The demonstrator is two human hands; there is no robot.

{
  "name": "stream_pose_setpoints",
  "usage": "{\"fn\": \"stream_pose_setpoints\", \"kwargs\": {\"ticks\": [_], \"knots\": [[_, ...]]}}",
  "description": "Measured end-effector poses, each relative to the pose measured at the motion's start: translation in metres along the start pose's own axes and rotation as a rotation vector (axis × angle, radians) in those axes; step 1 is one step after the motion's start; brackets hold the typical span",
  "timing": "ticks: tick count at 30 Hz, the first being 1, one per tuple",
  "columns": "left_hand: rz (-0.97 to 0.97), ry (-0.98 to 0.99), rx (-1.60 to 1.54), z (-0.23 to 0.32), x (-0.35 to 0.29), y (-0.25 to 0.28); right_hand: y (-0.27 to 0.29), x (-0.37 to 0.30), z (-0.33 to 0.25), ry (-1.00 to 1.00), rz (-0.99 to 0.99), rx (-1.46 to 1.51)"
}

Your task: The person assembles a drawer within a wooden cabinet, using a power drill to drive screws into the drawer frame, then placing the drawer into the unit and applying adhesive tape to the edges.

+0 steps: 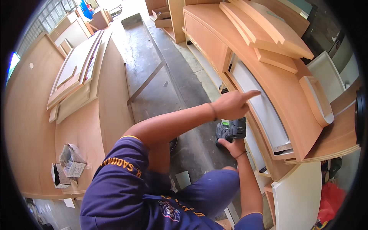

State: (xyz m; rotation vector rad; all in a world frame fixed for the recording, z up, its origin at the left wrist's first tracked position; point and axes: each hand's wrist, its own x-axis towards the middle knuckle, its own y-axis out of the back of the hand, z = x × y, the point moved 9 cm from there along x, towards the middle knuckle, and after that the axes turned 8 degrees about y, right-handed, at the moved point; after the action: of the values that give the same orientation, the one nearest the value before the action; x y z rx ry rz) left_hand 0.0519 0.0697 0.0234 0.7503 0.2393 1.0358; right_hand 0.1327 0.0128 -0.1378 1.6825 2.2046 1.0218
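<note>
My left arm reaches across to the right, and my left hand (231,105) stretches its index finger over a white drawer (264,111) set in a wooden cabinet (264,69). Its other fingers are partly curled, and nothing shows in them. Below it my right hand (234,147) is closed around a dark cordless drill (237,128) with a green detail. The drill is beside the cabinet's open front; its tip is hidden. Whether the left fingertip touches the drawer, I cannot tell.
Wooden boards (268,28) lie stacked on the cabinet, near a curved wooden piece (316,100). At left, more panels (76,73) rest on a wooden surface with a plastic-lined box (73,161). A white panel (297,195) stands at lower right. Between the benches runs a grey floor (149,76).
</note>
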Motion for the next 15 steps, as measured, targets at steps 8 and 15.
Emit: {"fn": "stream_pose_setpoints", "kwargs": {"ticks": [8, 15], "knots": [[-0.118, 0.02, 0.458, 0.016, 0.024, 0.001, -0.014, -0.019, 0.016, 0.192, 0.183, -0.256], [-0.092, 0.029, 0.462, 0.01, 0.028, -0.005, 0.011, -0.143, -0.026, 0.129, 0.115, -0.259]]}}
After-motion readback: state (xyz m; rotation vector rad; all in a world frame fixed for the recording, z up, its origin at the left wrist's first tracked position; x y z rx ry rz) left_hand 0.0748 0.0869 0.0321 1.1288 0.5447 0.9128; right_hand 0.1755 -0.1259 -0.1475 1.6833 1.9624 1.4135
